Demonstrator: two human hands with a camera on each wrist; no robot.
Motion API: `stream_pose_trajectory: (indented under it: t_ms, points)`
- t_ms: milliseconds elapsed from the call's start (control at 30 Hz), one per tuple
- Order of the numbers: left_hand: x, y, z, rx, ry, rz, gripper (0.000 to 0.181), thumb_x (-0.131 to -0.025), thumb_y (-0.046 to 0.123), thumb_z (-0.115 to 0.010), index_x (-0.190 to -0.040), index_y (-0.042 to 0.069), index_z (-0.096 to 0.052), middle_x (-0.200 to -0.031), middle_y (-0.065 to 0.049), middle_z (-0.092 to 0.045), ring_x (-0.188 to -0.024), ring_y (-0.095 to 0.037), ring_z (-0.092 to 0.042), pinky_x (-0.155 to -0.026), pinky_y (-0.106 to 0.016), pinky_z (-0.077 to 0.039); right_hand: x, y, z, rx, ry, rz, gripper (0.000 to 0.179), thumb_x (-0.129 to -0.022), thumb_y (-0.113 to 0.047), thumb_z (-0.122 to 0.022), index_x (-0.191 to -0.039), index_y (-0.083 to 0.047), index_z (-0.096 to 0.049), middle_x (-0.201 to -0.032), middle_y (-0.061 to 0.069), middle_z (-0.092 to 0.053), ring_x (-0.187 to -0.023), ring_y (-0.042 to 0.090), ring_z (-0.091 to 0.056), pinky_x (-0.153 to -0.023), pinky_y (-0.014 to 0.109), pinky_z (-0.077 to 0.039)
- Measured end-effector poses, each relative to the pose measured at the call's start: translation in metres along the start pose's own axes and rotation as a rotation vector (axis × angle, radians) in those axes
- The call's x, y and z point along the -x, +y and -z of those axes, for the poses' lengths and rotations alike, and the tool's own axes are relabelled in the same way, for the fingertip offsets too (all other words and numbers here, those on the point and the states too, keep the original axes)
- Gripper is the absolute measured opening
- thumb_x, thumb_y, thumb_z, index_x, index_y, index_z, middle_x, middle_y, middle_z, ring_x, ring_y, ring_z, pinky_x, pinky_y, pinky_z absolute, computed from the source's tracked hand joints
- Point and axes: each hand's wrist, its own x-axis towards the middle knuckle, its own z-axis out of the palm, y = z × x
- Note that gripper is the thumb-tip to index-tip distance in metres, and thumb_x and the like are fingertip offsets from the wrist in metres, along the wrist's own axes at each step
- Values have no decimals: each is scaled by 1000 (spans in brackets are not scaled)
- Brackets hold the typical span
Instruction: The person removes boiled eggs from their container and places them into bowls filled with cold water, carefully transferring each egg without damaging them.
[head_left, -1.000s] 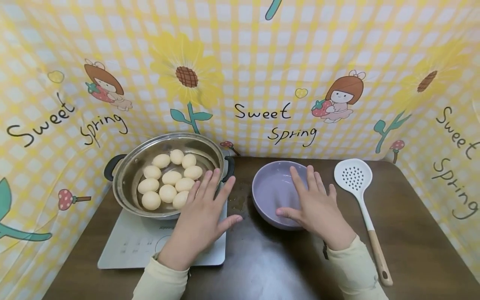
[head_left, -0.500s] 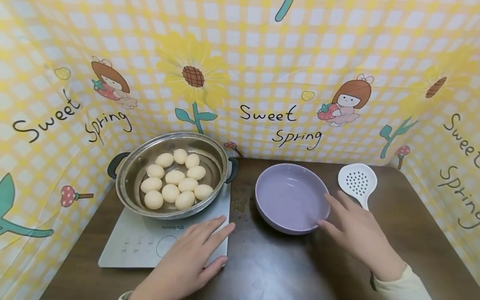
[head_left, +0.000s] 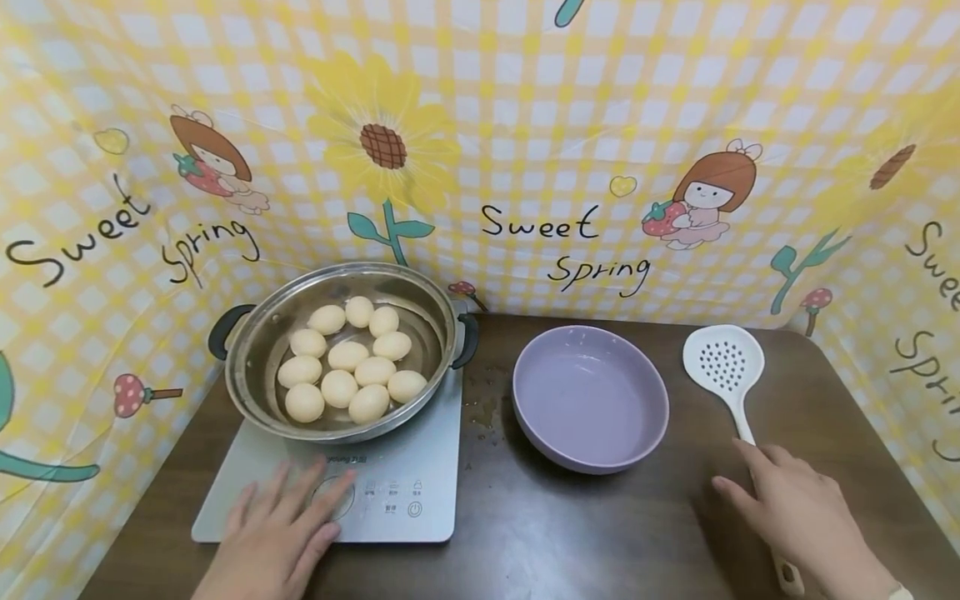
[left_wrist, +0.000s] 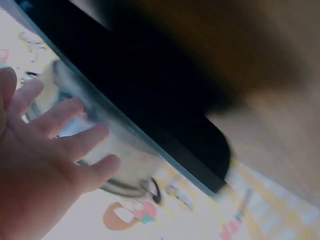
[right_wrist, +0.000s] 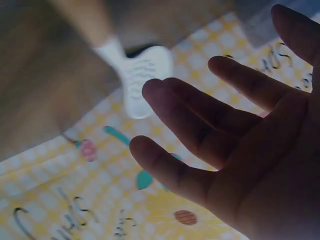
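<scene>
My left hand (head_left: 273, 529) is over the front of the white induction cooker (head_left: 420, 467), fingers spread and holding nothing. Behind it on the cooker stands a steel pot (head_left: 255, 392) with black handles, and several pale eggs (head_left: 348, 357) lie inside. My right hand (head_left: 802, 508) hovers above the wooden handle of a white slotted skimmer (head_left: 723, 358), hiding part of that handle. In the right wrist view its fingers look apart from the skimmer (right_wrist: 150, 65). Between the hands sits a purple bowl (head_left: 588, 400) with nothing in it.
Everything stands on a dark wooden table (head_left: 540, 533). Water drops (head_left: 483, 412) lie between pot and bowl. A yellow checked cloth (head_left: 525, 150) with printed flowers and figures hangs at the back and both sides.
Both hands have drawn apart and towards me. The left went from beside the pot to the cooker's front; the right moved from over the bowl to the skimmer's handle.
</scene>
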Motion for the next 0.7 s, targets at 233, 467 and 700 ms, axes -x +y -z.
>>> stream_pose_trajectory:
  t_ms: [233, 467, 700]
  points:
    - [26, -43, 0, -48, -245, 256, 71, -99, 62, -50, -160, 42, -20, -163, -24, -20, -145, -59, 4, -104, -68, 21, 14, 22, -11, -29, -60, -64, 51, -94, -38, -72, -116, 6, -57, -96, 30, -58, -76, 45, -60, -52, 54, -46]
    - [43, -79, -4, -35, -360, 405, 72, -99, 68, -41, -161, 44, -13, -164, -27, -6, -138, -66, 9, -96, -81, 10, 25, 31, -19, -59, -175, -149, 47, -99, -41, -64, -102, 3, -48, -73, 5, -48, -59, 20, -47, -48, 40, -40]
    - [53, -90, -16, 36, -344, 408, 66, -104, 57, -41, -161, 45, -10, -165, -22, 10, -136, -70, 4, -93, -84, -1, 28, 30, -26, -76, -213, -204, 41, -100, -34, -63, -99, 4, -49, -63, 2, -44, -53, 18, -46, -47, 40, -40]
